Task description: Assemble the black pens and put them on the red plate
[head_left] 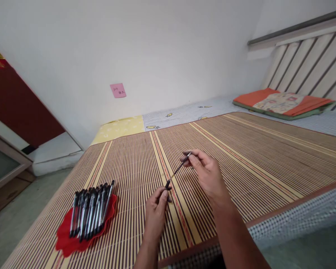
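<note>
Over the striped mat, a thin dark pen refill [179, 167] runs slantwise between my two hands. My right hand [208, 173] pinches its upper end, where a small silvery tip shows between thumb and fingers. At the lower end, my left hand [156, 209] is closed on a black pen piece [167, 184] that meets the refill; whether the two are joined I cannot tell. Dark smudges show on the fingertips. To the left of my left hand, several clear-barrelled pens [91, 213] with black ends lie side by side on a red scalloped mat [65, 239].
The striped bamboo mat [134, 168] covers the bed, its brown-edged border [296, 201] nearest me. A folded orange and green cloth [285, 102] lies at the back right by a white slatted headboard [305, 63]. A pink note [118, 90] is on the wall.
</note>
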Motion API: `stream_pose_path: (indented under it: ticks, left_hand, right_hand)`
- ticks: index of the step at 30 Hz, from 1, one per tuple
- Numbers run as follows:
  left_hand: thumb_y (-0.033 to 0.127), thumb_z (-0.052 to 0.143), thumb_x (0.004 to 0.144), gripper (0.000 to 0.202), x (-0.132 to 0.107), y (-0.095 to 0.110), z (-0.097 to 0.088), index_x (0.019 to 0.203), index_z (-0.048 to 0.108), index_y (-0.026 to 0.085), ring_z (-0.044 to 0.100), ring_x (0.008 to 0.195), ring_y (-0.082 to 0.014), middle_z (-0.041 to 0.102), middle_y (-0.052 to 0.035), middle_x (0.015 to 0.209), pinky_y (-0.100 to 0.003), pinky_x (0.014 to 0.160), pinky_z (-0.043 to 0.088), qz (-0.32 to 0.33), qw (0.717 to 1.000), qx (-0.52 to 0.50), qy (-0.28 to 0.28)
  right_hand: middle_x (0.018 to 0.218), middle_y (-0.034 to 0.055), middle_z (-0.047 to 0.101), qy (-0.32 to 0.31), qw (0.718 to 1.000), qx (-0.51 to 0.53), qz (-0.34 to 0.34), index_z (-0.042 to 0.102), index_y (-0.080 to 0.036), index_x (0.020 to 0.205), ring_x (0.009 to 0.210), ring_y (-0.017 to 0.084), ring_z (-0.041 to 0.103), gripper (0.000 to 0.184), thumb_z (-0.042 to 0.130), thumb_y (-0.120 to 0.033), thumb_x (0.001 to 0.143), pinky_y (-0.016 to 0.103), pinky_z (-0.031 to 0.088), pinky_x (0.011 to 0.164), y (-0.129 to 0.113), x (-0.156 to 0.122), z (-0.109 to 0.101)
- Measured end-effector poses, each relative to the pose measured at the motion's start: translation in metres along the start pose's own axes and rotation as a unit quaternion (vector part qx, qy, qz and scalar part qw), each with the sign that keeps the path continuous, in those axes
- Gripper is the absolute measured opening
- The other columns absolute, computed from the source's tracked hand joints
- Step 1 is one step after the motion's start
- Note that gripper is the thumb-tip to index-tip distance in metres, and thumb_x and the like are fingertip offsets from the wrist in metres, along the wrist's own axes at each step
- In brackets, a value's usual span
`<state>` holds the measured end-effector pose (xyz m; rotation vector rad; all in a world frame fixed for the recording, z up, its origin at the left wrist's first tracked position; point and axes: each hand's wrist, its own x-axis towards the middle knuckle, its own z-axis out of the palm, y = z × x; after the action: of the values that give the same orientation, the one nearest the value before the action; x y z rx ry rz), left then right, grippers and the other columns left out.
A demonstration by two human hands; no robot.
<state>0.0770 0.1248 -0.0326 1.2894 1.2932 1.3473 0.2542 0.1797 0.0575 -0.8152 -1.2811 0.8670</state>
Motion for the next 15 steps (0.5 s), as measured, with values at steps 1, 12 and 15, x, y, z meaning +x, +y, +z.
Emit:
stream_pose_path:
  ticks: [1, 12, 15]
  left_hand:
    - [0.047, 0.059, 0.092, 0.034, 0.000, 0.001, 0.000, 0.106, 0.073, 0.019, 0.054, 0.072, -0.0175, 0.060, -0.0019, 0.076, -0.024, 0.065, 0.040, 0.005, 1.000, 0.004, -0.004]
    - [0.048, 0.063, 0.090, 0.038, -0.004, 0.006, 0.006, 0.114, 0.067, 0.019, 0.044, 0.051, -0.0097, 0.054, 0.0033, 0.064, -0.019, 0.049, 0.035, -0.035, 0.995, -0.084, -0.028]
    - [0.050, 0.063, 0.090, 0.047, -0.005, 0.004, 0.008, 0.124, 0.059, 0.019, 0.037, 0.042, -0.0070, 0.053, 0.0056, 0.060, -0.017, 0.041, 0.031, -0.069, 0.984, -0.154, -0.047]
  right_hand:
    - [0.090, 0.0055, 0.075, -0.001, 1.000, 0.000, 0.000, 0.070, -0.020, 0.103, 0.079, 0.016, 0.069, 0.021, 0.058, -0.034, 0.093, 0.031, 0.056, 0.076, 0.001, 0.000, -0.001]
    - [0.086, 0.0033, 0.074, -0.126, 0.991, 0.023, 0.048, 0.073, -0.021, 0.095, 0.080, 0.016, 0.069, 0.018, 0.060, -0.033, 0.090, 0.032, 0.056, 0.079, 0.003, -0.002, 0.011]
    - [0.086, 0.0030, 0.073, -0.164, 0.983, 0.025, 0.081, 0.073, -0.020, 0.097, 0.083, 0.016, 0.068, 0.020, 0.060, -0.033, 0.090, 0.031, 0.054, 0.080, 0.014, -0.004, 0.018]
